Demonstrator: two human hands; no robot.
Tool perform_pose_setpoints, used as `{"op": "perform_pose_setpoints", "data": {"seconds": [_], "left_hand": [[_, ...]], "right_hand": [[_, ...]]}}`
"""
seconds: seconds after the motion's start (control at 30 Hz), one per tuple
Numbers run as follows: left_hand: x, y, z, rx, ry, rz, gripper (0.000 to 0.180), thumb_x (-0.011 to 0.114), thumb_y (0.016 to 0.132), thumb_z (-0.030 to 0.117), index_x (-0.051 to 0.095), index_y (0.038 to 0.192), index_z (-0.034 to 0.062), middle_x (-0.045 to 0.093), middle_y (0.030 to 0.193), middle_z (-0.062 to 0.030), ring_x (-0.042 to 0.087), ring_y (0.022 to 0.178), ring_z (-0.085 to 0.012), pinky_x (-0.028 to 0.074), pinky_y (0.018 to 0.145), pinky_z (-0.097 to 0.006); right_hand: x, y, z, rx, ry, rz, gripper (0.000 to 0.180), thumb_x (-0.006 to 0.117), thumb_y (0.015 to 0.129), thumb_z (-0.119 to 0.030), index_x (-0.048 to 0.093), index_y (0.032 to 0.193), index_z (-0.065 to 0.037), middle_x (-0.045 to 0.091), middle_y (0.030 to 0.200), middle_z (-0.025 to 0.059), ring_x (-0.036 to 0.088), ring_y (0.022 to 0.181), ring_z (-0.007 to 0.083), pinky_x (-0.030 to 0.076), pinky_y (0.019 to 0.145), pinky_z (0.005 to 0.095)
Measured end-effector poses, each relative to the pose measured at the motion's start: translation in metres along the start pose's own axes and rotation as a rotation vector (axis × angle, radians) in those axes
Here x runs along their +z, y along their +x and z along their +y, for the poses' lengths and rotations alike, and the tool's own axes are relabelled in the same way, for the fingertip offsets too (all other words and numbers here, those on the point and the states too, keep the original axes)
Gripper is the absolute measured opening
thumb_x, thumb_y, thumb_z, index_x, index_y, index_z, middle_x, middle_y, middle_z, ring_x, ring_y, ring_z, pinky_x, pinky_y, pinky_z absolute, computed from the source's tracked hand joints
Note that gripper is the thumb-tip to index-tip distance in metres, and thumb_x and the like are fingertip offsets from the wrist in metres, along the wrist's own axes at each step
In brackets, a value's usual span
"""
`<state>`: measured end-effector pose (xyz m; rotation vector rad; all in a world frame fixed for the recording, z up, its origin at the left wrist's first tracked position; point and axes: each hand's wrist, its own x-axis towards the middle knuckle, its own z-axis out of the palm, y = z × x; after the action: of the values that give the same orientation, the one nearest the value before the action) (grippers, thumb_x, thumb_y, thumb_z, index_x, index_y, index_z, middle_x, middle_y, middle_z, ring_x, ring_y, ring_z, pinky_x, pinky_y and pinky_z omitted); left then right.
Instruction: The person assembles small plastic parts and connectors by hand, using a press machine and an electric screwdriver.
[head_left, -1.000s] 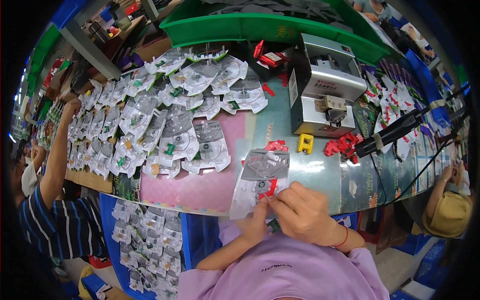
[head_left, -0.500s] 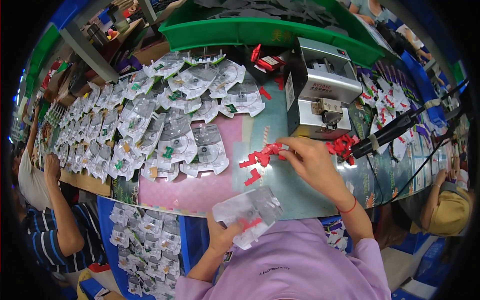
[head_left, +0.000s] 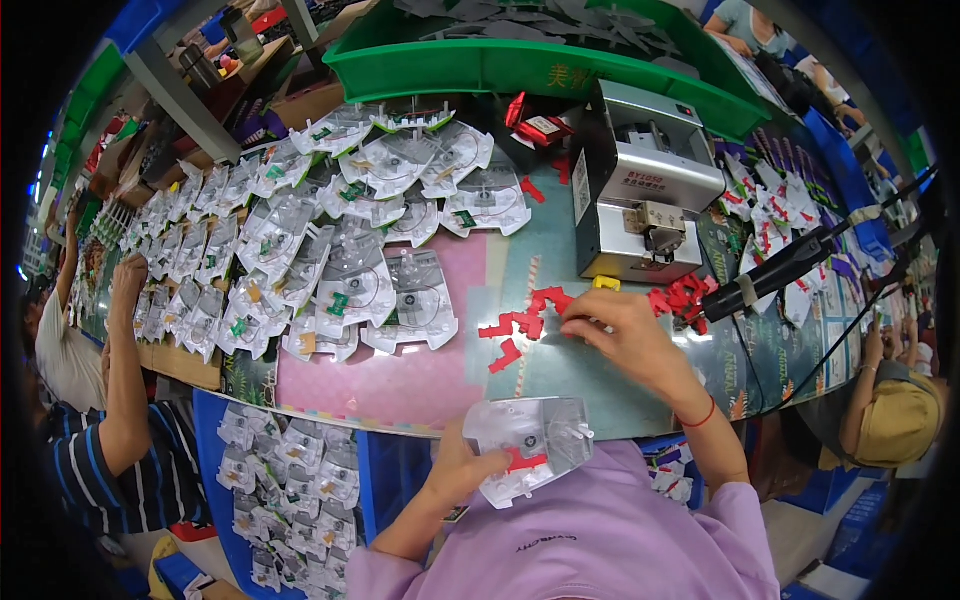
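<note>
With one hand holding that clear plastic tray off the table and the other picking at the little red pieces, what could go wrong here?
The clear tray is held by the left hand alone, past the table edge; it might tilt and drop its red piece. The right hand rests on loose red clips lying scattered; a sweep could knock some off the table. The overlapping trays nearby might slide if bumped.

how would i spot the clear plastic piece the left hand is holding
Start at the grey metal machine at the back of the table, then drop to the near edge. There the left hand holds a clear plastic shell against a purple shirt. Unlike the shells spread flat on the table, it is lifted off and carries a red strip.
</note>
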<state>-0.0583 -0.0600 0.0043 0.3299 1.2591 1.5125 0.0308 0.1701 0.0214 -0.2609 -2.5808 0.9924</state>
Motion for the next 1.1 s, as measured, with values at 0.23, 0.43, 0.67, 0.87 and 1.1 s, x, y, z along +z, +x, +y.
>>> {"op": "perform_pose_setpoints", "data": {"seconds": [0.23, 0.43, 0.67, 0.87, 1.1], "left_hand": [[0.004, 0.022, 0.015, -0.198, -0.039, -0.26, 0.046, 0.058, 0.062, 0.001, 0.049, 0.107, -0.0021, 0.056, 0.093, -0.006, 0.055, 0.083, -0.0114, 0.046, 0.07, -0.026], [0.029, 0.033, 0.04, -0.279, 0.019, -0.383, 0.044, 0.057, 0.062, 0.001, 0.05, 0.106, -0.0002, 0.057, 0.092, -0.0049, 0.055, 0.08, -0.01, 0.045, 0.069, -0.025], [0.037, 0.034, 0.047, -0.349, 0.113, -0.497, 0.047, 0.06, 0.061, 0.002, 0.049, 0.106, 0.0004, 0.054, 0.088, -0.0022, 0.055, 0.08, -0.0099, 0.044, 0.068, -0.023], [0.044, 0.031, 0.047, -0.213, 0.119, -0.394, 0.037, 0.057, 0.061, 0.001, 0.05, 0.098, 0.001, 0.051, 0.081, -0.0007, 0.051, 0.076, -0.0067, 0.042, 0.064, -0.021], [0.043, 0.035, 0.055, -0.202, 0.073, -0.36, 0.039, 0.057, 0.062, 0.002, 0.05, 0.1, -0.0003, 0.052, 0.083, -0.0009, 0.051, 0.077, -0.007, 0.042, 0.065, -0.023]], "right_hand": [[-0.025, -0.006, -0.033, 0.269, 0.611, 0.037, 0.012, 0.07, 0.066, 0.001, 0.061, 0.074, 0.001, 0.061, 0.075, 0.0073, 0.06, 0.064, 0.0106, 0.046, 0.05, 0.0195], [-0.038, -0.005, -0.043, -0.115, 0.522, -0.159, 0.012, 0.071, 0.06, -0.004, 0.066, 0.071, -0.003, 0.064, 0.085, 0.0086, 0.06, 0.073, 0.0182, 0.046, 0.061, 0.0273], [-0.032, -0.005, -0.053, -0.244, 0.365, -0.333, 0.011, 0.069, 0.061, -0.01, 0.067, 0.072, -0.01, 0.055, 0.111, 0.0074, 0.05, 0.099, 0.0252, 0.039, 0.084, 0.0371], [-0.029, -0.005, -0.057, -0.181, 0.378, -0.347, 0.009, 0.067, 0.061, -0.005, 0.061, 0.068, -0.006, 0.056, 0.106, 0.0076, 0.053, 0.093, 0.0237, 0.043, 0.078, 0.0348], [-0.031, 0.002, -0.061, -0.222, 0.27, -0.333, 0.01, 0.066, 0.061, 0.0, 0.058, 0.067, -0.004, 0.056, 0.1, 0.0079, 0.053, 0.09, 0.0243, 0.044, 0.074, 0.0335]]}}
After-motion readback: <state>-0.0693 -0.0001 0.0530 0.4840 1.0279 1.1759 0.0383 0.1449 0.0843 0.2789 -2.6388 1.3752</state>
